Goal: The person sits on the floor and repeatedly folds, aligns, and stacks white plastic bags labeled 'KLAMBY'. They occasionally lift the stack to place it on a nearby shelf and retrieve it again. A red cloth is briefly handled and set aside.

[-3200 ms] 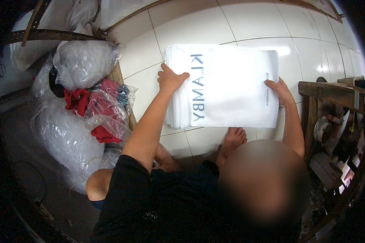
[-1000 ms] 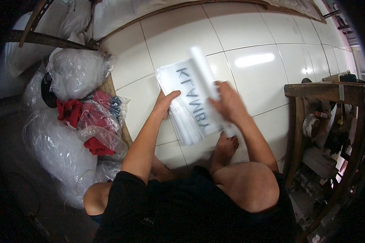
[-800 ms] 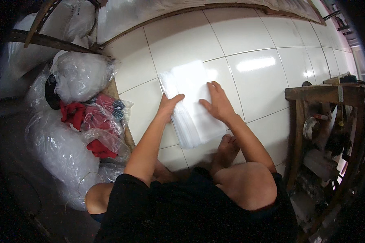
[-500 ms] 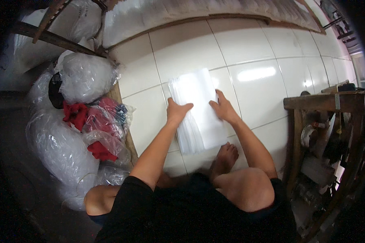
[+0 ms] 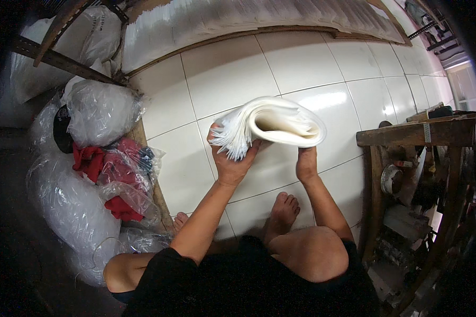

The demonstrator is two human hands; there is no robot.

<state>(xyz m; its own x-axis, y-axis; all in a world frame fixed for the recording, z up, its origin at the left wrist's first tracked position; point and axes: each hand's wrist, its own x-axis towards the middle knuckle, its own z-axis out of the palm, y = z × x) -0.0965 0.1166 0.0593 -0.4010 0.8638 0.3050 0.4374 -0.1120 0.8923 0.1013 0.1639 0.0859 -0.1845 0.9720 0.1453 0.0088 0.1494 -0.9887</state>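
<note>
A thick stack of thin white sheets (image 5: pixel 296 117) is raised off the tiled floor, curled over into a loop with a hollow in its middle. On its left, the loose edges fan out in layers. My left hand (image 5: pixel 229 165) is closed round that layered end, thumb in front and fingers partly hidden behind. Below the looped right end, my right hand (image 5: pixel 307 162) holds the underside; most of its fingers are hidden behind the stack. Whether the sheets are paper or plastic, I cannot tell.
Clear plastic bags (image 5: pixel 76 201) and red cloth (image 5: pixel 122 208) lie at the left, by a wooden edge. A long row of white sheets (image 5: pixel 259 18) lies along the far side. A wooden bench (image 5: pixel 415 134) with clutter beneath stands at the right. My bare foot (image 5: pixel 283 211) is close below.
The stack lay flat on the floor under both hands; now it is lifted and curled into a loop. My left hand has closed round one end, and my right has moved beneath the other.
</note>
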